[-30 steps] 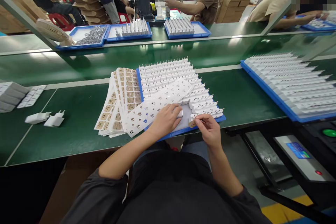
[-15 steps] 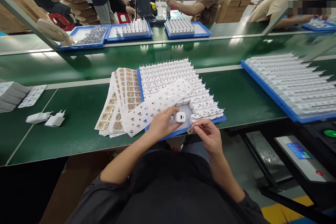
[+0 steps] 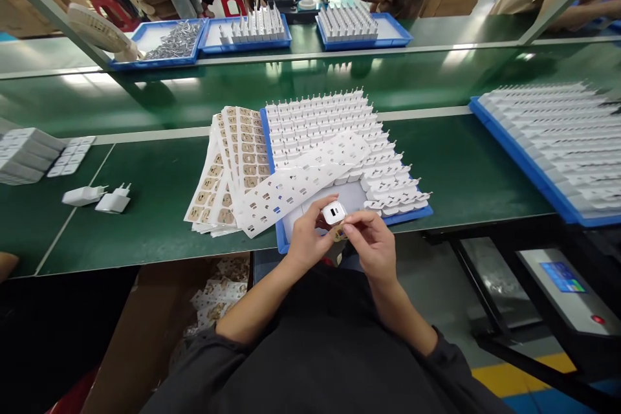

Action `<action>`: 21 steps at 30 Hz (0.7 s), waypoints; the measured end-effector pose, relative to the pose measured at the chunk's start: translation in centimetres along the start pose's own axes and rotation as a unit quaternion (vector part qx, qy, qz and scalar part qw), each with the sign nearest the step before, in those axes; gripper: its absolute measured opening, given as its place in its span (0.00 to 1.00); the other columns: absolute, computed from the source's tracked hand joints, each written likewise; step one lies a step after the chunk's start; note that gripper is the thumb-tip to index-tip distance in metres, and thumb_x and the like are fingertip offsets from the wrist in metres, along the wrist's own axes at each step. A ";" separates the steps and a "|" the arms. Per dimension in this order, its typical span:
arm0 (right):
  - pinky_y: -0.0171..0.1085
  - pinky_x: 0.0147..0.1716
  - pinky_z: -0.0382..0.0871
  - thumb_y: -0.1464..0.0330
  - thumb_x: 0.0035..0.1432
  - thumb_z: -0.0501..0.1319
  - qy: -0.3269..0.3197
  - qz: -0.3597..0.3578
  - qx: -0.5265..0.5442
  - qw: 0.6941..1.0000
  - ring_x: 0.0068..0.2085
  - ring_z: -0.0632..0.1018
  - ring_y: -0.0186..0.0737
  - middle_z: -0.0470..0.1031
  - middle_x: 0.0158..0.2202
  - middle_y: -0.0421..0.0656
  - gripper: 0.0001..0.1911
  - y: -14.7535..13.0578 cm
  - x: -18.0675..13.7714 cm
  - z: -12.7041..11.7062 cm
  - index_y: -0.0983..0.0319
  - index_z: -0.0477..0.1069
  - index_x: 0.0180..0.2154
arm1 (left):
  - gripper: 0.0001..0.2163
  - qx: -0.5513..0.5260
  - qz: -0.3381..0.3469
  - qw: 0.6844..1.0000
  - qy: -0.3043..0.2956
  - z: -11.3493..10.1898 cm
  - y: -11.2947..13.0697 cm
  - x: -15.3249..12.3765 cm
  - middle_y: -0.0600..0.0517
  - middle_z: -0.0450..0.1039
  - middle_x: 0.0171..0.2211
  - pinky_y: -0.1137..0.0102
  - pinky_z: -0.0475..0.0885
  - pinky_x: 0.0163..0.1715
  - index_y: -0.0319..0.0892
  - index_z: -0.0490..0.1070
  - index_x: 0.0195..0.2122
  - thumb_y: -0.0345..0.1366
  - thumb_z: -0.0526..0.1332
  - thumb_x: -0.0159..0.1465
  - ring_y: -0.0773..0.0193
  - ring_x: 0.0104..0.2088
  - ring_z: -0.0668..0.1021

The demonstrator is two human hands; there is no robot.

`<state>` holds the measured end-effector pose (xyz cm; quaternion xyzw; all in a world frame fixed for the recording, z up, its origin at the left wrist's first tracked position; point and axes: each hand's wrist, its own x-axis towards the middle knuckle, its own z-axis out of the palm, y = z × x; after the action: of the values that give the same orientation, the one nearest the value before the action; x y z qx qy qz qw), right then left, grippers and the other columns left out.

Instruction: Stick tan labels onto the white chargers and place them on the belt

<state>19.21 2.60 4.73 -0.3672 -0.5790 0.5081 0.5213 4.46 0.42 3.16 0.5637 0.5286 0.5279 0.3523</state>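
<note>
Hands now closer together at the tray's near edge: left hand grips charger, right hand pinches tan label by its lower edge; lining-up looks under way.

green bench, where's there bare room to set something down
Bare bench shows between the two loose plugs and the sticker sheets, and between the middle tray and the right-hand tray. The middle tray is crowded with plug rows and a punched sheet; a small bare patch lies beyond the held plug.
</note>
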 end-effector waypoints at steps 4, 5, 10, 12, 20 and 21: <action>0.37 0.35 0.75 0.63 0.61 0.67 0.046 0.014 0.054 0.997 0.33 0.76 0.38 0.75 0.33 0.40 0.05 0.5 1.4 -0.2 0.55 0.74 0.36 | 0.26 -0.037 0.013 0.995 -0.092 -0.9 0.3 -0.2 0.45 0.81 0.49 0.64 0.82 0.49 0.45 0.58 0.70 0.40 0.58 0.72 0.60 0.44 0.84; 0.36 0.33 0.74 0.63 0.59 0.68 0.051 0.024 0.070 0.996 0.32 0.75 0.37 0.73 0.31 0.40 0.05 0.5 1.7 -0.3 0.56 0.74 0.35 | 0.26 -0.035 0.023 0.994 -0.101 -1.3 0.2 -0.1 0.45 0.80 0.49 0.65 0.82 0.48 0.46 0.58 0.71 0.39 0.56 0.72 0.61 0.41 0.84; 0.35 0.27 0.70 0.63 0.54 0.69 0.024 0.084 0.146 0.985 0.28 0.72 0.36 0.71 0.28 0.39 0.08 -0.1 2.7 -0.1 0.57 0.72 0.31 | 0.27 0.022 0.070 0.995 -0.065 -2.3 -0.5 0.3 0.46 0.75 0.48 0.70 0.80 0.33 0.49 0.69 0.64 0.44 0.69 0.65 0.69 0.30 0.78; 0.35 0.28 0.71 0.63 0.53 0.70 0.011 0.093 0.161 0.983 0.28 0.72 0.35 0.72 0.28 0.38 0.08 -0.2 2.6 0.2 0.57 0.73 0.31 | 0.27 0.025 0.078 0.995 -0.060 -2.3 -0.6 0.3 0.45 0.74 0.48 0.73 0.77 0.28 0.47 0.72 0.60 0.46 0.72 0.61 0.67 0.33 0.78; 0.37 0.41 0.75 0.66 0.60 0.70 0.021 0.039 0.097 0.994 0.39 0.79 0.37 0.77 0.36 0.39 0.06 -0.1 0.9 1.7 0.56 0.75 0.38 | 0.14 0.181 0.185 0.953 0.157 -0.6 -1.2 -0.2 0.48 0.83 0.44 0.78 0.71 0.22 0.44 0.65 0.43 0.36 0.69 0.63 0.72 0.26 0.80; 0.37 0.43 0.75 0.67 0.60 0.71 0.025 0.032 0.089 0.995 0.40 0.79 0.37 0.78 0.37 0.39 0.06 0.1 0.8 1.9 0.56 0.76 0.39 | 0.13 0.195 0.185 0.950 0.158 -0.5 -1.1 -0.2 0.48 0.83 0.44 0.78 0.72 0.23 0.44 0.65 0.44 0.36 0.69 0.64 0.70 0.28 0.81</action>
<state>17.22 2.95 4.97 -0.3504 -0.5064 0.5648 0.5493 3.78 0.33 2.16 0.6186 0.5562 0.5532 0.0436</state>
